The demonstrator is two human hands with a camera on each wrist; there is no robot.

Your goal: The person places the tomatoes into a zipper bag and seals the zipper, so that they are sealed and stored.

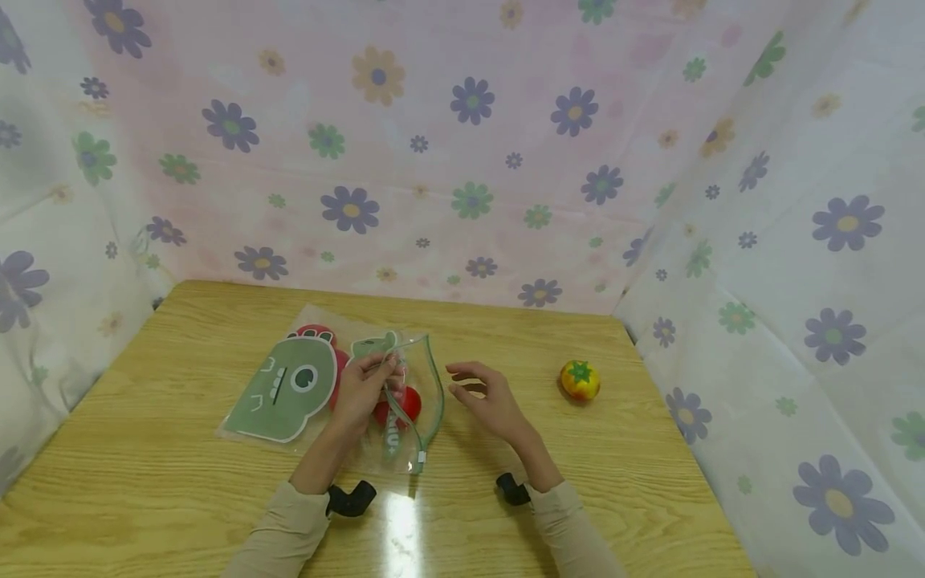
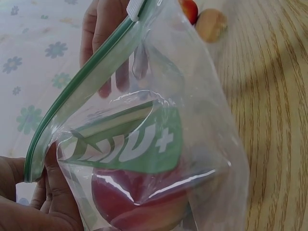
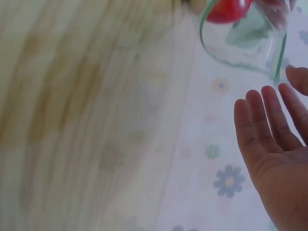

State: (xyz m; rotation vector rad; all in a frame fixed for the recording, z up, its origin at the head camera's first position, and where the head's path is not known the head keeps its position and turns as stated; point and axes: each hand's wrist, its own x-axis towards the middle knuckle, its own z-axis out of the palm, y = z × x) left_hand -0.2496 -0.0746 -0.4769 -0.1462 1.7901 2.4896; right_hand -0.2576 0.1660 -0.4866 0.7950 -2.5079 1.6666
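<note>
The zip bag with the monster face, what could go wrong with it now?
The zip bag might slip or flop shut, since only the left hand pinches it and the right hand is off it. The round red fruit inside, near the opening, could perhaps roll out if the bag tips.

The counter (image 1: 462, 522) has a yellowish wood-grain top. Behind it rises a pale pink backdrop (image 1: 419, 181) printed with purple, green and orange flowers. A whitish flowered sheet (image 1: 54, 213) flanks its left side, another its right. Reflected light (image 1: 401, 530) gleams near the counter's front.
</note>
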